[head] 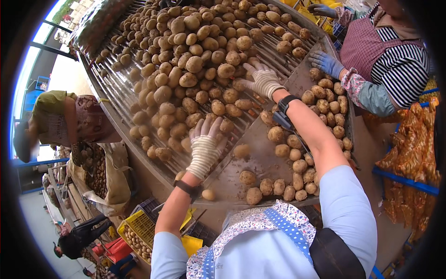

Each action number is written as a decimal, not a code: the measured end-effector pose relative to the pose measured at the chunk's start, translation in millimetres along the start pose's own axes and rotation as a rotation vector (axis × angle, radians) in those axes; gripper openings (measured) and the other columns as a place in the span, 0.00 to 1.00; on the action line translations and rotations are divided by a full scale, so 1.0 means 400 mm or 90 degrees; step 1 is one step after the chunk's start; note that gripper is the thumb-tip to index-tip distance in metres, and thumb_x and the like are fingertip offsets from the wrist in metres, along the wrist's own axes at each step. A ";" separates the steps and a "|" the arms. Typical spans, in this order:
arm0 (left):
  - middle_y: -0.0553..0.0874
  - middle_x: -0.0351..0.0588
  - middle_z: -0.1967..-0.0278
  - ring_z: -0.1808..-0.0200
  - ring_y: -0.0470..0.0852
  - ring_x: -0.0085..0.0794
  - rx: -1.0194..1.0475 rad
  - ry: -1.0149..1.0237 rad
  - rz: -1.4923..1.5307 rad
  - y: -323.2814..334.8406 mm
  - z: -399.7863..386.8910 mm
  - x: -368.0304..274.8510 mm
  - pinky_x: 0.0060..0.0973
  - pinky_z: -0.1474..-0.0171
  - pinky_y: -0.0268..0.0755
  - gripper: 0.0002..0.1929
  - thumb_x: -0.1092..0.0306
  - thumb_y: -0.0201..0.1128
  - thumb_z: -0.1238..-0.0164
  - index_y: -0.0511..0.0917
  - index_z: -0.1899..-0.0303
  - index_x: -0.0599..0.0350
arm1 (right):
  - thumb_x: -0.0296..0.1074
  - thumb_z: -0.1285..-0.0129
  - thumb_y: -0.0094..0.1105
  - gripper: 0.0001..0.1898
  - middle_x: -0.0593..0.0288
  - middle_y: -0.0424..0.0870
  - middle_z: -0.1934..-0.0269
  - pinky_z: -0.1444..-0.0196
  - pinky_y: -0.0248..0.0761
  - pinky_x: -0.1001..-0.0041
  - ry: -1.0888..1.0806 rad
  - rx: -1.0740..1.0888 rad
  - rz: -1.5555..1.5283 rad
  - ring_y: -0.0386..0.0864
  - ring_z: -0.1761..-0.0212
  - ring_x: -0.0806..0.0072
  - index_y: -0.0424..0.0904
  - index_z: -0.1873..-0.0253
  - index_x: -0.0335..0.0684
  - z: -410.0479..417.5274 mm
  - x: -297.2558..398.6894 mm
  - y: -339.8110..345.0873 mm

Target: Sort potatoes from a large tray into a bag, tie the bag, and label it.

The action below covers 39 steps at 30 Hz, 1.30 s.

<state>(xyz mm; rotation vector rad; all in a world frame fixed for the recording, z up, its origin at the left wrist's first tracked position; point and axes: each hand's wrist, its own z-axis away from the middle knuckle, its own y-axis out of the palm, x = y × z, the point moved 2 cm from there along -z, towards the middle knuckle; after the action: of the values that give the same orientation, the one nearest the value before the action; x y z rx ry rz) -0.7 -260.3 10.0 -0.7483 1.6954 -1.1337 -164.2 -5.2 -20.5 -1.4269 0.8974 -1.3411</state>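
Before me a large heap of soil-covered potatoes [188, 79] lies on a sloping rack of metal bars [285, 66]. My left hand [206, 146], in a striped knit work glove, rests with spread fingers at the near edge of the heap, touching potatoes. Farther up and to the right, my right hand [262, 79] wears a matching glove and reaches flat against the heap's side, fingers apart. Neither hand is closed around a potato. Along the flat metal ledge [223, 190] nearest me, more potatoes [299, 165] sit in a band at the right, with a few loose ones farther left.
A co-worker's blue-gloved hand [327, 64] rests at the right rim. Another person [66, 118] stands left, beside a large woven sack [116, 174] of potatoes. A yellow crate [139, 223] with potatoes is at lower left. Orange mesh bags [411, 139] hang on a blue frame at right.
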 end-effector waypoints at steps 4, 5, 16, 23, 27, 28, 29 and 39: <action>0.70 0.59 0.32 0.27 0.61 0.60 0.072 -0.171 -0.112 0.071 -0.117 0.067 0.64 0.29 0.49 0.34 0.41 0.62 0.35 0.67 0.29 0.38 | 0.63 0.39 0.61 0.34 0.48 0.71 0.35 0.30 0.58 0.48 -0.007 -0.055 -0.012 0.65 0.30 0.50 0.73 0.32 0.51 -0.003 0.028 0.031; 0.70 0.60 0.31 0.26 0.59 0.61 0.089 -0.176 -0.098 0.087 -0.106 0.051 0.66 0.29 0.46 0.35 0.39 0.60 0.34 0.67 0.29 0.38 | 0.61 0.40 0.62 0.32 0.48 0.74 0.39 0.32 0.60 0.49 -0.059 -0.053 -0.026 0.68 0.33 0.51 0.76 0.34 0.50 0.018 0.007 0.025; 0.72 0.55 0.33 0.30 0.65 0.55 -0.158 0.044 -0.070 -0.045 -0.267 0.077 0.52 0.30 0.58 0.34 0.55 0.71 0.43 0.71 0.33 0.45 | 0.54 0.38 0.62 0.26 0.52 0.80 0.44 0.40 0.67 0.56 -0.366 -0.142 0.018 0.75 0.41 0.55 0.81 0.44 0.40 -0.156 0.021 -0.125; 0.65 0.57 0.30 0.27 0.60 0.58 -0.019 -0.192 -0.159 -0.015 -0.494 0.263 0.58 0.28 0.52 0.44 0.46 0.76 0.52 0.67 0.29 0.35 | 0.65 0.47 0.67 0.44 0.44 0.74 0.38 0.23 0.49 0.53 -0.200 -0.059 0.097 0.66 0.31 0.48 0.70 0.35 0.35 -0.335 0.131 0.031; 0.79 0.50 0.41 0.30 0.65 0.56 -0.034 -0.115 -0.167 0.000 -0.424 0.227 0.55 0.31 0.59 0.42 0.52 0.77 0.52 0.69 0.31 0.37 | 0.62 0.38 0.60 0.36 0.47 0.76 0.38 0.27 0.55 0.53 -0.241 -0.070 -0.002 0.70 0.33 0.53 0.72 0.35 0.38 -0.272 0.102 0.048; 0.80 0.49 0.42 0.31 0.66 0.55 -0.009 -0.124 -0.152 0.002 -0.399 0.220 0.55 0.32 0.61 0.41 0.53 0.77 0.52 0.69 0.32 0.38 | 0.59 0.36 0.58 0.30 0.49 0.78 0.41 0.30 0.58 0.53 -0.215 -0.052 0.009 0.73 0.37 0.53 0.75 0.38 0.41 -0.233 0.095 0.045; 0.81 0.49 0.43 0.32 0.67 0.55 0.004 -0.121 -0.137 0.002 -0.376 0.210 0.54 0.33 0.63 0.41 0.55 0.77 0.52 0.69 0.32 0.38 | 0.57 0.35 0.57 0.26 0.51 0.78 0.41 0.32 0.61 0.53 -0.197 -0.014 -0.046 0.75 0.39 0.53 0.78 0.40 0.45 -0.188 0.084 0.035; 0.76 0.54 0.37 0.36 0.72 0.56 0.107 -0.133 0.205 0.045 0.018 -0.046 0.47 0.32 0.65 0.41 0.56 0.76 0.51 0.70 0.32 0.44 | 0.39 0.35 0.57 0.24 0.48 0.79 0.44 0.46 0.77 0.57 -0.287 0.017 -0.069 0.83 0.50 0.52 0.73 0.34 0.52 -0.175 0.145 -0.074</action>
<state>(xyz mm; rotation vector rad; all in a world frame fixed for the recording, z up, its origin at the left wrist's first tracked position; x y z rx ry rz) 13.0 -240.0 -0.9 -0.4505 1.4616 -0.9247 -228.5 -62.4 21.3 -1.6860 0.5086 -1.0384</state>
